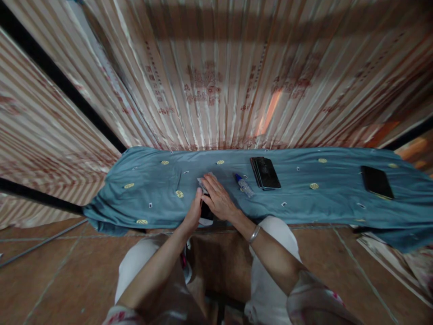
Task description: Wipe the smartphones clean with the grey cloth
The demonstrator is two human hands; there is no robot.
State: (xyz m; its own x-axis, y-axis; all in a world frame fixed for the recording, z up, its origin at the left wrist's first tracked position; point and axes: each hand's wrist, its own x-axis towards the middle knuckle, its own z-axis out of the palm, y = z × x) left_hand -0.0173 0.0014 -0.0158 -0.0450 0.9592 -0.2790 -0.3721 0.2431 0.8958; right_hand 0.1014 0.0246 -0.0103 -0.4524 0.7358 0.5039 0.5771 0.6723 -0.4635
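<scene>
Edges and Working Room

Curtain [206, 90]: hangs along the rear edge of the bench. Bench [111, 194]: long, covered by a patterned blue cloth; front edge runs just beyond the person's knees. To the left of the hands, cloth extends to the left end, beside two black poles [40, 195].

Right hand [219, 197]: palm down, fingers extended and nearly together, flat over a crinkled clear sheet; no closed grasp visible. Left hand [194, 210]: thumb up, placed against the left side of the held-down phone; curl of the lower fingers hidden, so grip cannot be told.

Stack of phones [266, 173]: right of the hands, nearer the rear edge. Far phone [377, 182]: toward the right end, well apart from the stack, with cloth between. Held-down phone [206, 212]: partly covered by the hands, pale lower end just beside the front edge. Bottle [244, 185]: blue-capped, on its side between right hand and stack. Clear sheet [200, 183]: under the right fingers.
</scene>
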